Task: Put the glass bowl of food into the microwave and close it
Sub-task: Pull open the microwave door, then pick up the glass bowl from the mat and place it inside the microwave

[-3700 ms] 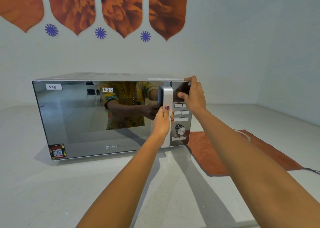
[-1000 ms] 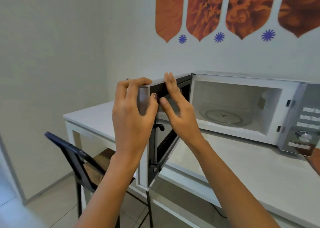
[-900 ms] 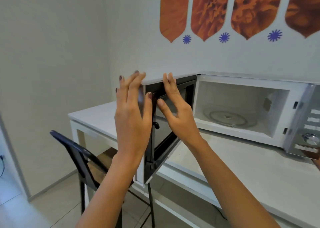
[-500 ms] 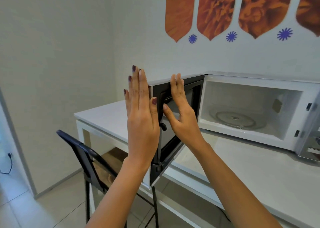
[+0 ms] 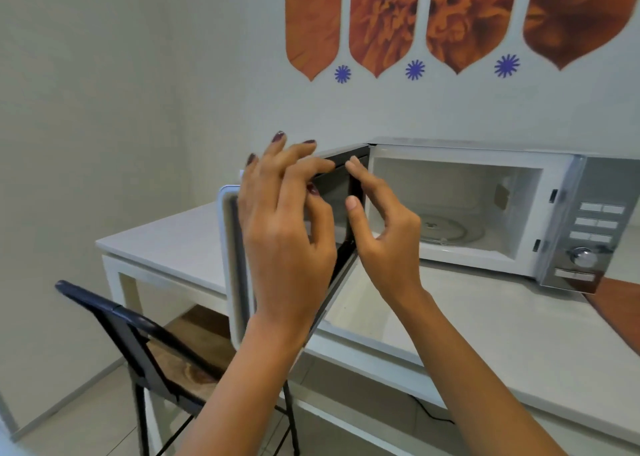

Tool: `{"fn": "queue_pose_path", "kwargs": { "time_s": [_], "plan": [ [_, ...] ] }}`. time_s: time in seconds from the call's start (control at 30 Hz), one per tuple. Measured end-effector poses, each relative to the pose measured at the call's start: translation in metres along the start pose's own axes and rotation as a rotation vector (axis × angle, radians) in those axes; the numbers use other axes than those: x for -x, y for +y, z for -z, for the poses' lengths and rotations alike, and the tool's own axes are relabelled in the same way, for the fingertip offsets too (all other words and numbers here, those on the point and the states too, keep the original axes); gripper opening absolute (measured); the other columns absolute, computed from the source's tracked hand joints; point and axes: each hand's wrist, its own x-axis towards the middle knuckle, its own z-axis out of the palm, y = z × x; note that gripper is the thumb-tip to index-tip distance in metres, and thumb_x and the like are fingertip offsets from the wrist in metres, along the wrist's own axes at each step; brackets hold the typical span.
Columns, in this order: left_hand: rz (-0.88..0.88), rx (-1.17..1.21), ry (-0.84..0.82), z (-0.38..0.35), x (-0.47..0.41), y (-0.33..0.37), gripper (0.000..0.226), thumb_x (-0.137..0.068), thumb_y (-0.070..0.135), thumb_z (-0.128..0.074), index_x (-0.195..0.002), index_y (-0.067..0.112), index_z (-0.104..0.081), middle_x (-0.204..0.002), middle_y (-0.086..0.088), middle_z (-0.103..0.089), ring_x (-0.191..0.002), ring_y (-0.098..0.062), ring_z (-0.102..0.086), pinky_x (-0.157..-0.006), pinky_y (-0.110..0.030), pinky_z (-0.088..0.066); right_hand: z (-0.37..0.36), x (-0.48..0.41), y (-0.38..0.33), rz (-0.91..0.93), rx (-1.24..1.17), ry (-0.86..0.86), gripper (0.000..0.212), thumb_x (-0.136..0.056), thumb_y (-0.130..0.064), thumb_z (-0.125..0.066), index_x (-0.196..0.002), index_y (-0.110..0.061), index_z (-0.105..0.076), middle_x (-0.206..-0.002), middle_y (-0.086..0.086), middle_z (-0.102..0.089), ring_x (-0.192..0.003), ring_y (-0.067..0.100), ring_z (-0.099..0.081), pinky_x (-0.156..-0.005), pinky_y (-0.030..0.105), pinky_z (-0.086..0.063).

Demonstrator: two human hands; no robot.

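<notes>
The left hand [image 5: 284, 234] hangs in front of the outer face of the microwave door [image 5: 341, 209], fingers loosely spread and curled, gripping nothing; half a second ago it lay flat against that face with the fingers straight up. The right hand [image 5: 384, 234] sits on the door's inner side, thumb and forefinger bent but empty, where a moment ago it pressed flat on the dark window. Both hands have come off the door, which suggests the opening step is over: the door stands swung wide to the left of the microwave [image 5: 485, 209], overhanging the front edge of the tabletop [image 5: 485, 320].

Inside the microwave the white cavity is bare apart from the glass turntable [image 5: 450, 228], which lies flat on the cavity floor. The silver control panel [image 5: 588, 234] runs down the microwave's right side.

The glass bowl of food is nowhere in view, so fetching it is likely next. A dark chair [image 5: 138, 334] stands below and left of the microwave door.
</notes>
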Motion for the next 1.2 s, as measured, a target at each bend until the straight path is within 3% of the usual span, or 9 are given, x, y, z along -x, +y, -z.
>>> {"fn": "queue_pose_path", "kwargs": {
  "time_s": [0.1, 0.27, 0.4, 0.53, 0.67, 0.83, 0.9, 1.07, 1.2],
  "plan": [
    [-0.013, 0.145, -0.042, -0.012, 0.007, 0.019, 0.025, -0.093, 0.002, -0.046, -0.105, 0.002, -0.068, -0.119, -0.011, -0.064, -0.130, -0.022, -0.051, -0.107, -0.037, -0.045, 0.025, 0.004, 0.000, -0.015, 0.066, 0.072, 0.030, -0.098, -0.007, -0.057, -0.127, -0.007, -0.062, -0.120, 0.001, -0.071, -0.115, 0.009, -0.066, -0.099, 0.027, -0.053],
    [0.051, 0.303, -0.164, -0.043, 0.028, 0.049, 0.024, -0.089, -0.006, -0.049, -0.101, 0.001, -0.068, -0.112, -0.010, -0.066, -0.121, -0.017, -0.058, -0.101, -0.018, -0.045, 0.075, 0.016, 0.004, -0.050, 0.214, 0.144, 0.023, -0.097, -0.007, -0.059, -0.119, -0.010, -0.063, -0.103, -0.013, -0.070, -0.100, 0.005, -0.070, -0.085, 0.018, -0.055],
    [0.161, 0.401, -0.330, -0.069, 0.052, 0.068, 0.025, -0.091, -0.001, -0.049, -0.109, 0.007, -0.065, -0.117, -0.003, -0.063, -0.122, -0.012, -0.056, -0.100, -0.008, -0.039, 0.121, 0.031, 0.008, -0.112, 0.337, 0.208, 0.022, -0.097, -0.009, -0.058, -0.119, -0.011, -0.062, -0.100, -0.007, -0.072, -0.097, 0.006, -0.070, -0.085, 0.018, -0.056],
    [0.260, 0.460, -0.544, -0.103, 0.079, 0.091, 0.034, -0.097, 0.016, -0.047, -0.130, 0.016, -0.052, -0.133, 0.004, -0.055, -0.131, -0.012, -0.048, -0.107, -0.012, -0.034, 0.169, 0.047, 0.013, -0.173, 0.456, 0.287, 0.022, -0.097, -0.011, -0.057, -0.118, -0.013, -0.062, -0.102, 0.002, -0.074, -0.097, 0.008, -0.071, -0.084, 0.015, -0.055],
    [0.282, 0.497, -0.676, -0.140, 0.105, 0.118, 0.039, -0.099, 0.023, -0.047, -0.138, 0.022, -0.045, -0.142, 0.006, -0.049, -0.135, -0.008, -0.042, -0.103, 0.004, -0.020, 0.216, 0.061, 0.022, -0.250, 0.567, 0.344, 0.020, -0.098, -0.013, -0.058, -0.117, -0.017, -0.061, -0.104, -0.003, -0.073, -0.100, 0.006, -0.069, -0.086, 0.016, -0.054],
    [0.310, 0.583, -0.796, -0.185, 0.134, 0.146, 0.042, -0.099, 0.019, -0.045, -0.141, 0.023, -0.042, -0.147, 0.006, -0.046, -0.137, -0.009, -0.040, -0.105, -0.003, -0.021, 0.269, 0.081, 0.035, -0.317, 0.669, 0.419, 0.019, -0.096, -0.011, -0.059, -0.114, -0.017, -0.063, -0.100, -0.016, -0.067, -0.098, -0.007, -0.064, -0.082, 0.004, -0.048],
    [0.331, 0.639, -0.845, -0.206, 0.145, 0.159, 0.043, -0.099, 0.019, -0.045, -0.142, 0.024, -0.040, -0.147, 0.007, -0.045, -0.137, -0.008, -0.041, -0.105, -0.004, -0.023, 0.293, 0.087, 0.043, -0.352, 0.719, 0.454, 0.019, -0.095, -0.011, -0.060, -0.113, -0.016, -0.065, -0.100, -0.012, -0.067, -0.099, -0.004, -0.063, -0.082, 0.003, -0.046],
    [0.361, 0.714, -1.006, -0.258, 0.172, 0.186, 0.050, -0.099, 0.025, -0.046, -0.148, 0.021, -0.032, -0.151, 0.004, -0.040, -0.138, -0.011, -0.038, -0.103, -0.010, -0.024, 0.348, 0.097, 0.069, -0.435, 0.740, 0.550, 0.020, -0.094, -0.009, -0.062, -0.112, -0.018, -0.066, -0.106, -0.006, -0.070, -0.103, 0.009, -0.066, -0.090, 0.019, -0.054],
    [0.457, 0.781, -1.181, -0.303, 0.183, 0.201, 0.063, -0.097, 0.031, -0.052, -0.151, 0.016, -0.025, -0.151, -0.005, -0.040, -0.137, -0.019, -0.041, -0.110, -0.025, -0.034, 0.390, 0.105, 0.089, -0.490, 0.763, 0.641, 0.034, -0.085, -0.010, -0.069, -0.111, -0.031, -0.063, -0.109, -0.023, -0.063, -0.107, -0.003, -0.059, -0.093, 0.019, -0.047]
  ]
}}
